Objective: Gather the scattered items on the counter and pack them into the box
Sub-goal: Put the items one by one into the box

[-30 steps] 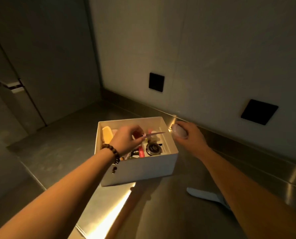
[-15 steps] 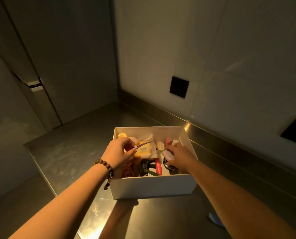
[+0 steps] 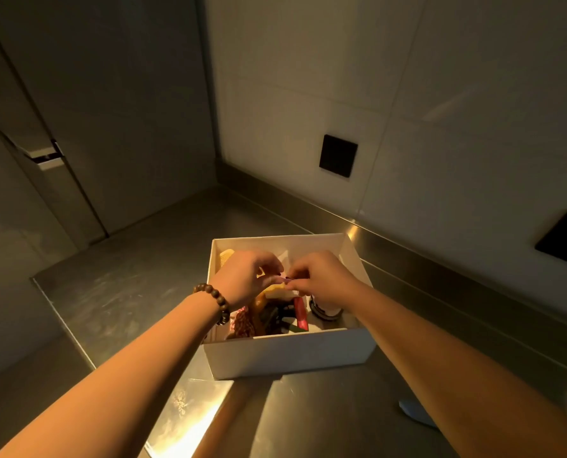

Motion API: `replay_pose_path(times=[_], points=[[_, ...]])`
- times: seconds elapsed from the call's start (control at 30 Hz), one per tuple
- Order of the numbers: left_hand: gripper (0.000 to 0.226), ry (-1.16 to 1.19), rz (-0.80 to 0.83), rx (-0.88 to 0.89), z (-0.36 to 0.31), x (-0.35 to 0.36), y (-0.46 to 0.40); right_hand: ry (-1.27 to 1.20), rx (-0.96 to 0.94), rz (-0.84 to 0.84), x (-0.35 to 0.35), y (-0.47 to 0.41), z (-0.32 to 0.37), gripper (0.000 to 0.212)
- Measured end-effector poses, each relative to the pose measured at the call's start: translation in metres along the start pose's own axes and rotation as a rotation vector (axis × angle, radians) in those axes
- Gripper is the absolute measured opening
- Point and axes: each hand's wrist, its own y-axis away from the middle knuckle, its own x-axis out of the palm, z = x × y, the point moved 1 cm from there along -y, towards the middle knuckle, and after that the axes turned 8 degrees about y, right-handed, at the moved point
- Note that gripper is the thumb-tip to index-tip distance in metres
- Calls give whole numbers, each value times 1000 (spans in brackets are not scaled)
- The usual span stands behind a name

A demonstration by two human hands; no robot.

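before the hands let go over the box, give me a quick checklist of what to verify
1. Both hands over the white box: ok.
2. Left hand and right hand pinch a thin pink item: ok.
3. What the item is: cannot tell.
4. Free space under it: not ok, the box looks crowded.
5. Counter all gathered: not ok, a pale object lies beside the right forearm.
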Motion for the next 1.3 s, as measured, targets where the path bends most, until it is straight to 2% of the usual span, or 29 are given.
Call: replay_pose_path(times=[0.1,0.17,0.23,0.3,0.4,0.67,0.8,0.97,1.1,1.2,1.3], points=[[34,-53,-112,1,11,-4,3,-92,175,-34,-2,-1,-17,5],[44,-195,-186,-21,28,-10,9,-114,315,-65,0,-3,-32,12],[62,-318,-134,-134,48,-12,16,-132,445,-60,5,-6,-45,14],[82,-327,-21,-297,63,-6,22,-157,549,-46,14,-9,-51,20],[96,-289,0,-364,73,6,25,-204,632,-48,27,-13,-50,22],[92,-211,-67,-350,80,11,23,-480,687,-81,36,-25,-40,5],[91,-184,-68,-363,82,12,24,-719,770,-87,28,-17,-35,43],[83,-181,-60,-357,73,5,26,-987,696,-60,5,16,-27,63],[67,-227,-142,-192,46,1,35,-1010,586,-128,-14,59,-30,66],[66,-60,-164,-87,5,14,39,-973,562,-256,-30,102,-50,63],[62,47,-126,58,-46,39,39,-893,637,-341,-37,148,-82,58]])
